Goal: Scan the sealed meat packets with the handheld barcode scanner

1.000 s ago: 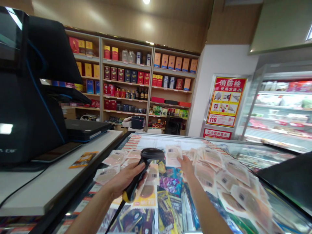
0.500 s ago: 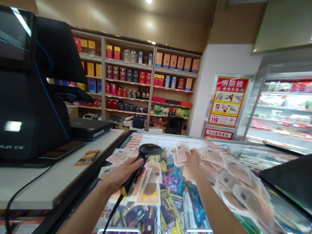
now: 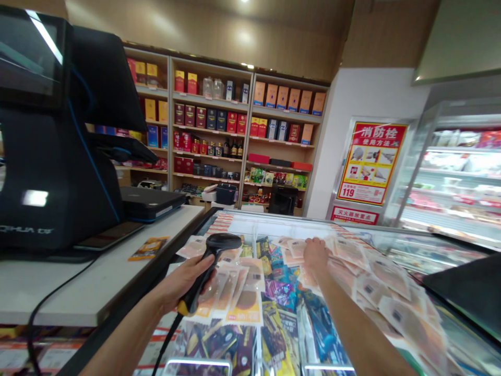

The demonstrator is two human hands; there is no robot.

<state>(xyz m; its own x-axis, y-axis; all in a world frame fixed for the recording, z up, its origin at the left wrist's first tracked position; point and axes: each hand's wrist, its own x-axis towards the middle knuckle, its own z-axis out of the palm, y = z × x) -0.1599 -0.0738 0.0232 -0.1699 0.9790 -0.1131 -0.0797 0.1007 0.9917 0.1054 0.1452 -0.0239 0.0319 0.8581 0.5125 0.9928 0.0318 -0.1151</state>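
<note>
L hand (image 3: pixel 183 279) round scanner (image 3: pixel 211 261)

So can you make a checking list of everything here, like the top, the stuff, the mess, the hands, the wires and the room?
Surface: glass freezer lid, packets spread over it.
Things: scanner; sealed packets.
Clutter: orange leaflet and laptop on the counter.
Grips: left hand holds the scanner; right hand lies on the packets.
Cables: scanner cord hangs down; black cable on the counter.
Surroundings: till, shelves of boxes, red poster, chiller.
</note>
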